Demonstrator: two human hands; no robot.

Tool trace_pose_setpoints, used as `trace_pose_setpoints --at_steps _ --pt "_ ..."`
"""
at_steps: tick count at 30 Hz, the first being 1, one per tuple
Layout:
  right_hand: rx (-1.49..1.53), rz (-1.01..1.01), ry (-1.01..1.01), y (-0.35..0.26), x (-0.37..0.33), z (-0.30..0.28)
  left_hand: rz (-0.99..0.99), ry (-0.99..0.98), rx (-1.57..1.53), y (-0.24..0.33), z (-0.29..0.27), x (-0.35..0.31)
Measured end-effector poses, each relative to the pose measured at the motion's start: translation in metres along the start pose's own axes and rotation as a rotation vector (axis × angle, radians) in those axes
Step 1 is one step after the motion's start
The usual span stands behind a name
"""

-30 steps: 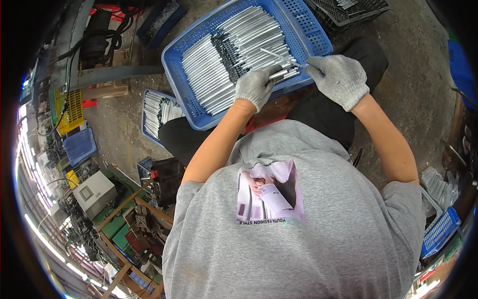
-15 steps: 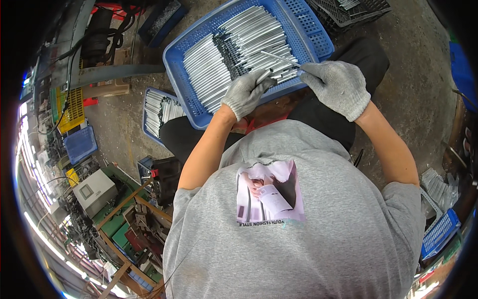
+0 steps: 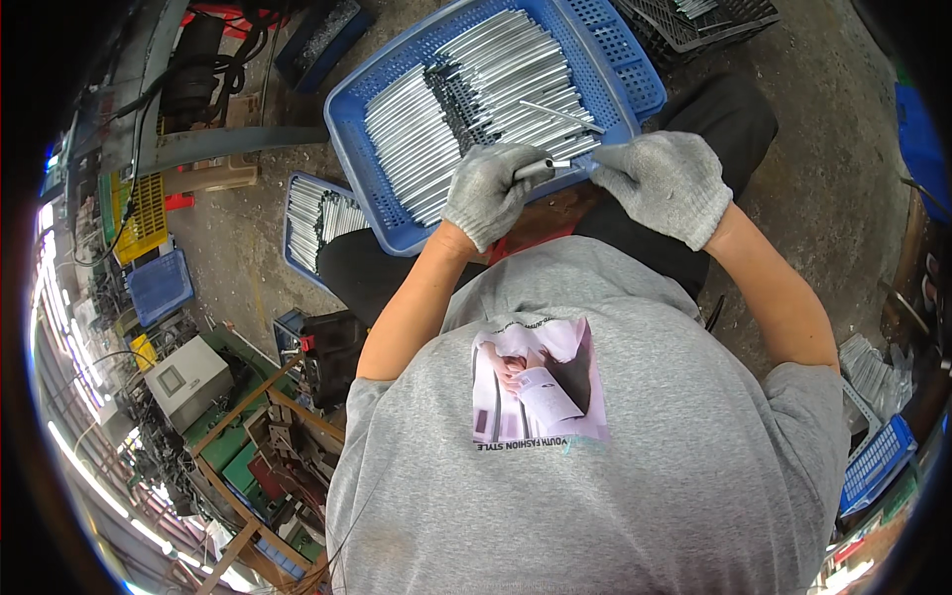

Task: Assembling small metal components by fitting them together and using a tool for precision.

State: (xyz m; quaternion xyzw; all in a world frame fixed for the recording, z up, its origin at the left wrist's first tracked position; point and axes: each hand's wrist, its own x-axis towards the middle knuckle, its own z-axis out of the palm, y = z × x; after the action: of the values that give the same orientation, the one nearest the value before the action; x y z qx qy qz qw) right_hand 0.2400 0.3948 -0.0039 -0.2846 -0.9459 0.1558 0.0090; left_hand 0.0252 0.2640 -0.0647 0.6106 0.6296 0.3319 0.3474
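My left hand (image 3: 488, 190), in a grey knitted glove, is closed around a short metal tube (image 3: 533, 171) whose open end points right. A small pale piece (image 3: 562, 164) shows just beyond that end; whether it touches the tube I cannot tell. My right hand (image 3: 666, 184), gloved alike, is to the right with thumb and fingers pinched together; what they hold, if anything, is hidden. Both hands are over the near edge of a blue plastic basket (image 3: 346, 149). Rows of silvery metal tubes (image 3: 409, 139) fill it. One loose tube (image 3: 561, 116) lies slantwise on top.
A smaller blue tray (image 3: 295, 260) of tubes stands on the floor at left, beside my leg. Another blue basket (image 3: 635, 69) and a black crate (image 3: 694, 35) are at the far right. Machinery and a grey box (image 3: 188, 380) occupy the left side.
My right hand has drawn slightly nearer to me, away from the loose tube. The left hand has turned a little, and its tube now points more to the right.
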Motion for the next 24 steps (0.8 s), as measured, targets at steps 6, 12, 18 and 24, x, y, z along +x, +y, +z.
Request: trace_pose_setpoints --at_steps 6,12,18,24 --pt "0.117 0.037 -0.048 0.000 0.002 -0.001 0.133 0.196 0.338 0.013 0.004 -0.005" --pt "0.127 0.000 -0.094 -0.003 0.002 -0.003 0.102 0.199 0.370 0.010 0.006 -0.009" --pt "0.174 0.103 -0.046 -0.003 0.009 -0.006 0.123 0.208 0.338 0.008 0.006 -0.010" --pt "0.088 -0.043 -0.110 0.000 0.003 0.008 0.180 0.260 0.411 0.001 0.010 -0.010"
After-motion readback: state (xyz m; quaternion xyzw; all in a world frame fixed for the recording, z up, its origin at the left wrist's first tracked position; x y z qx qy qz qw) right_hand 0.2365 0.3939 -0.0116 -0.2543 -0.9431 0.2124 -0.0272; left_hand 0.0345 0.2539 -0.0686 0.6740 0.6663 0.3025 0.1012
